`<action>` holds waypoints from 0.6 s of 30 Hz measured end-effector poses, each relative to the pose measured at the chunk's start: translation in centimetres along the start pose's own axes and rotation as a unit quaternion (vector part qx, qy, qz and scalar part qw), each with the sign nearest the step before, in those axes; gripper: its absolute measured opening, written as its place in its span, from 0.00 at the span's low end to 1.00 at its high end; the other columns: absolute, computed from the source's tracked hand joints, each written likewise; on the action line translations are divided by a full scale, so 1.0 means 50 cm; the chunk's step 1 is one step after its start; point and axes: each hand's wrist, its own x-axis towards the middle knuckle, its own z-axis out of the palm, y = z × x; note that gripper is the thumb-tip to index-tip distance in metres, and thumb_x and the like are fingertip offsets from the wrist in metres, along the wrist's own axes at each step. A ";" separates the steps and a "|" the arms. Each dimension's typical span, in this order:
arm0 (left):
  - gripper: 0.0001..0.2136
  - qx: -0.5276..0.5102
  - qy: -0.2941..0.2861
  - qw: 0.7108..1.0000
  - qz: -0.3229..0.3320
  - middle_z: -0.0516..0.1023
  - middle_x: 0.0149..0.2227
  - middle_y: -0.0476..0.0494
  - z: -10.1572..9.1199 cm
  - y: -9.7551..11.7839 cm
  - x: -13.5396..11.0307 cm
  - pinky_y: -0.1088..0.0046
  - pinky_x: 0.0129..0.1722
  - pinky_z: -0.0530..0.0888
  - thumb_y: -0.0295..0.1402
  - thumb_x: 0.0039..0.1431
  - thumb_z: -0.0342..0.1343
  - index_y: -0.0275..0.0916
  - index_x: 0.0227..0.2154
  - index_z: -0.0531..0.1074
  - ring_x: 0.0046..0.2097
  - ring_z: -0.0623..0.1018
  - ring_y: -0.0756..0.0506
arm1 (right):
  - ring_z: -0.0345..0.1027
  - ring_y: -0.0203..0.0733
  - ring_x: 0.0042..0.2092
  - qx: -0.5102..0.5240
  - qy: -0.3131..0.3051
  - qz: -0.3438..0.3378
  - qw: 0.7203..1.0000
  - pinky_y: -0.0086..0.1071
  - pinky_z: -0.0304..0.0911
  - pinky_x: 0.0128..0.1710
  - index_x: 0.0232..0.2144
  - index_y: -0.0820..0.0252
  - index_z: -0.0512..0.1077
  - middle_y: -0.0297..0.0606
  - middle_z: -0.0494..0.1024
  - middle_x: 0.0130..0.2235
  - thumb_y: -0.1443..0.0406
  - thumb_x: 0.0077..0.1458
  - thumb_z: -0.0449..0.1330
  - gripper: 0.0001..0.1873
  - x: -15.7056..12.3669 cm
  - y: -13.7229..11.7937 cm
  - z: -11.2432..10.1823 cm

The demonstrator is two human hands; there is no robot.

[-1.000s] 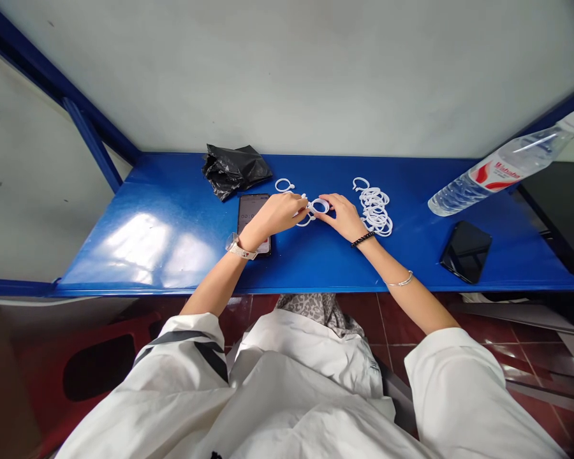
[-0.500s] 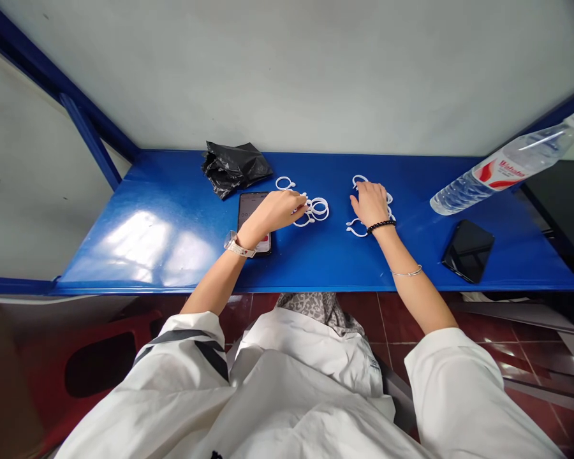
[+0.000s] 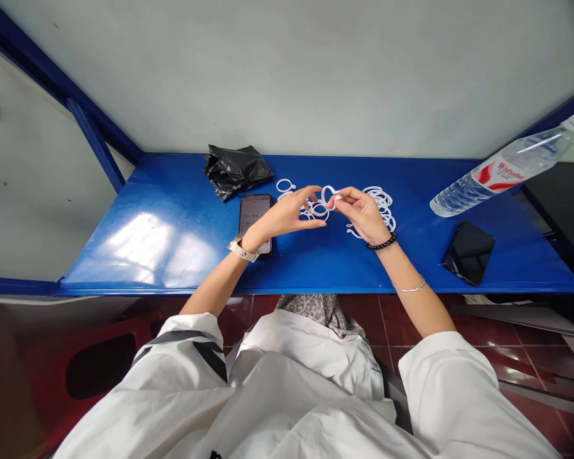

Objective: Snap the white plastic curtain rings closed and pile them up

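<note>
A white plastic ring with a small tab (image 3: 323, 196) is pinched upright in the fingertips of my right hand (image 3: 366, 218), raised a little over the table. My left hand (image 3: 289, 215) faces it from the left, thumb and fingers spread, with nothing in its grasp. Under and behind my left hand lies a group of similar white rings (image 3: 321, 218), partly covered by the fingers. Another heap of white rings (image 3: 385, 203) lies beside and beyond my right hand, partly hidden by it.
The blue table (image 3: 210, 223) meets a grey wall behind. A phone with a running timer (image 3: 256, 205) lies partly under my left forearm. Behind it is a crumpled black plastic bag (image 3: 239, 167). To the right are a water bottle (image 3: 497, 169) and a dark phone (image 3: 469, 252).
My right hand has lifted from the right heap and moved left, now holding a ring. My left hand has opened from its curled pose and shifted slightly right.
</note>
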 end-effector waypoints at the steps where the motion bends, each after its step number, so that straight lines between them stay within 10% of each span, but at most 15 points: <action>1: 0.32 -0.025 -0.002 1.000 0.005 0.78 0.51 0.36 0.009 0.006 0.000 0.72 0.38 0.74 0.44 0.58 0.66 0.35 0.60 0.63 0.43 0.79 0.44 | 0.78 0.47 0.45 0.038 -0.015 0.017 0.999 0.44 0.73 0.52 0.35 0.54 0.73 0.38 0.82 0.38 0.44 0.49 0.70 0.24 -0.006 -0.010 0.007; 9: 0.23 -0.092 0.068 0.993 0.009 0.78 0.36 0.46 0.047 0.039 -0.007 0.73 0.36 0.73 0.44 0.63 0.62 0.38 0.55 0.67 0.34 0.76 0.48 | 0.76 0.45 0.42 0.111 -0.087 0.083 0.987 0.40 0.75 0.46 0.31 0.56 0.71 0.40 0.80 0.38 0.44 0.48 0.70 0.24 -0.020 -0.032 0.024; 18: 0.21 -0.066 0.088 0.994 0.006 0.70 0.24 0.52 0.041 0.031 -0.002 0.74 0.26 0.66 0.51 0.59 0.62 0.40 0.30 0.63 0.25 0.69 0.51 | 0.74 0.41 0.39 0.002 -0.007 0.009 1.000 0.36 0.73 0.44 0.43 0.52 0.70 0.33 0.76 0.35 0.44 0.50 0.69 0.27 -0.011 -0.005 0.015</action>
